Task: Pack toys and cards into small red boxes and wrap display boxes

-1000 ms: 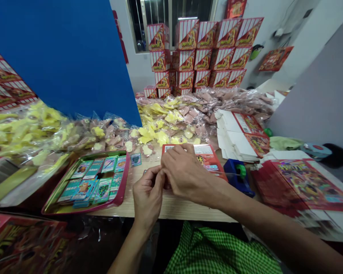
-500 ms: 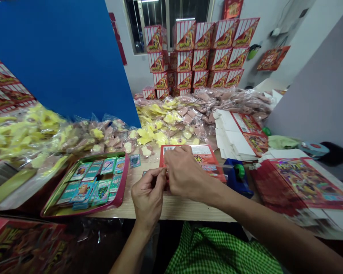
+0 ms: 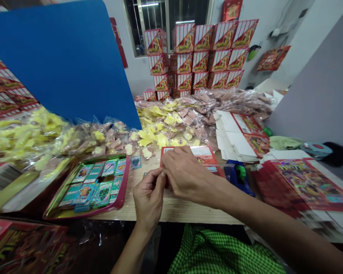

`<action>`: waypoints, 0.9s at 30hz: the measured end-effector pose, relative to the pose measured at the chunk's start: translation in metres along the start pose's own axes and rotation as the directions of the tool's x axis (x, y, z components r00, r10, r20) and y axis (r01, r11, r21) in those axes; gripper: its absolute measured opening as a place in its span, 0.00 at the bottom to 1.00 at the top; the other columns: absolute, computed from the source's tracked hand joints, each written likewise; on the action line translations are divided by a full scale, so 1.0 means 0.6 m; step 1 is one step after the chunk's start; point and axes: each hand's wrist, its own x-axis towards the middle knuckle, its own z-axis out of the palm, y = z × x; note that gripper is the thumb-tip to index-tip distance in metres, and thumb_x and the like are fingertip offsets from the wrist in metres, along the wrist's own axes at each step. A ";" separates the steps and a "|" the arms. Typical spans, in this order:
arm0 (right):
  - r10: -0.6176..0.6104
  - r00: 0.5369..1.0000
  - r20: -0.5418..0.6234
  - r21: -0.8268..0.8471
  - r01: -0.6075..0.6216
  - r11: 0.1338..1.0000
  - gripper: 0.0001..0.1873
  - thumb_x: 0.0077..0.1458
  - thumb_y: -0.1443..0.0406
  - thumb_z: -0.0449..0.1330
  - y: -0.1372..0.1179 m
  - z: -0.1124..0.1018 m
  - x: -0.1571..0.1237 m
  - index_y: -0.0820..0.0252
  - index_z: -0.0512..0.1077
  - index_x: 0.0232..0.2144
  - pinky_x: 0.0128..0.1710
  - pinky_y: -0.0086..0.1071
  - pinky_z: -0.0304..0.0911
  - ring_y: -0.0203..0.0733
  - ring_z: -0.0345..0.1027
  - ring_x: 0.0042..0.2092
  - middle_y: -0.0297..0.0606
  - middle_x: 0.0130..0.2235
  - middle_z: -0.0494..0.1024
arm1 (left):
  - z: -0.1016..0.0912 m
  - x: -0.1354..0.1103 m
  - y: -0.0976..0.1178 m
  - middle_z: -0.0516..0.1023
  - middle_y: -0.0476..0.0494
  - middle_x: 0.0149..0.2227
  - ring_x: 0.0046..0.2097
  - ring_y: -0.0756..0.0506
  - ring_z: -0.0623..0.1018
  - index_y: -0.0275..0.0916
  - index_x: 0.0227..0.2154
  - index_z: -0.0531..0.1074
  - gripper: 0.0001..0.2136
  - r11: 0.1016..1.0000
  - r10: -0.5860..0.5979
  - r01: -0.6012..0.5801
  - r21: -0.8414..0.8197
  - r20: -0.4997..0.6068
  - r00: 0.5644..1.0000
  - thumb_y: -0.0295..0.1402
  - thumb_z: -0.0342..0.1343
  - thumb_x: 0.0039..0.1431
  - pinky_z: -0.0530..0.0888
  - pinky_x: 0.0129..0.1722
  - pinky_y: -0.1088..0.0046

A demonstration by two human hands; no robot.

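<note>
Over the near table edge my left hand (image 3: 149,190) is closed, thumb and forefinger pinched together. Against its fingertips lies my right hand (image 3: 185,171), bent over with fingers curled down. Whatever is between the fingers is hidden behind the hands. Beneath and beyond my right hand a flat red printed carton (image 3: 208,154) with a barcode lies on the wooden table (image 3: 194,213). A small dark-faced card (image 3: 136,162) rests left of the hands, beside a pink-rimmed tin tray (image 3: 122,190) holding several teal cards (image 3: 84,192).
Bagged yellow and pinkish pieces (image 3: 148,133) lie heaped along the back. A blue tape dispenser (image 3: 237,177) stands right of the carton, near stacks of flattened red boxes (image 3: 311,182). A blue panel (image 3: 65,64) rises at left; boxed goods (image 3: 185,57) are stacked by the window.
The hands stay together in nearly the same spot. My right hand has tilted slightly, its fingers shifting a little left over the left fingertips. The view has moved slightly.
</note>
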 end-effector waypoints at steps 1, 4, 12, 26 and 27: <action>-0.019 1.000 0.004 -0.023 0.019 1.000 0.07 0.55 0.72 0.54 -0.001 -0.001 0.001 0.63 0.69 0.37 0.44 0.40 0.53 0.48 0.59 0.39 0.45 0.37 0.74 | -0.001 0.000 -0.001 0.79 0.47 0.25 0.27 0.50 0.75 0.37 0.33 0.81 0.10 1.000 0.015 -0.015 0.015 -0.003 1.000 0.40 0.63 0.59 0.73 0.28 0.77; -0.051 0.998 0.034 -0.075 0.054 0.996 0.10 0.54 0.75 0.53 -0.004 -0.005 0.003 0.63 0.69 0.38 0.43 0.41 0.53 0.50 0.60 0.40 0.46 0.37 0.74 | -0.003 0.001 -0.006 0.79 0.47 0.26 0.26 0.49 0.75 0.38 0.34 0.81 0.10 0.996 0.057 -0.056 0.066 -0.017 0.998 0.39 0.62 0.59 0.73 0.28 0.77; 0.085 0.996 0.036 0.040 -0.086 0.995 0.09 0.49 0.71 0.54 -0.002 0.018 0.002 0.62 0.66 0.36 0.40 0.40 0.54 0.47 0.59 0.36 0.45 0.34 0.74 | -0.008 0.000 -0.013 0.81 0.47 0.28 0.30 0.48 0.77 0.40 0.33 0.82 0.07 0.960 0.173 -0.172 0.220 0.012 0.985 0.34 0.60 0.60 0.73 0.32 0.76; 0.572 0.817 0.074 0.665 -0.468 0.582 0.05 0.53 0.70 0.52 0.052 0.042 -0.003 0.56 0.62 0.27 0.27 0.31 0.52 0.38 0.60 0.28 0.32 0.25 0.68 | 0.008 0.004 -0.012 0.77 0.50 0.27 0.29 0.51 0.73 0.39 0.32 0.82 0.08 0.998 0.035 -0.029 0.061 -0.097 0.995 0.37 0.62 0.61 0.71 0.31 0.77; 0.587 0.805 0.080 0.726 -0.451 0.520 0.05 0.53 0.70 0.52 0.063 0.041 -0.002 0.56 0.62 0.27 0.27 0.32 0.53 0.38 0.60 0.27 0.33 0.25 0.68 | 0.007 0.007 -0.017 0.77 0.49 0.30 0.32 0.50 0.75 0.40 0.31 0.82 0.07 0.996 0.065 -0.057 0.069 -0.120 0.991 0.36 0.63 0.60 0.73 0.35 0.77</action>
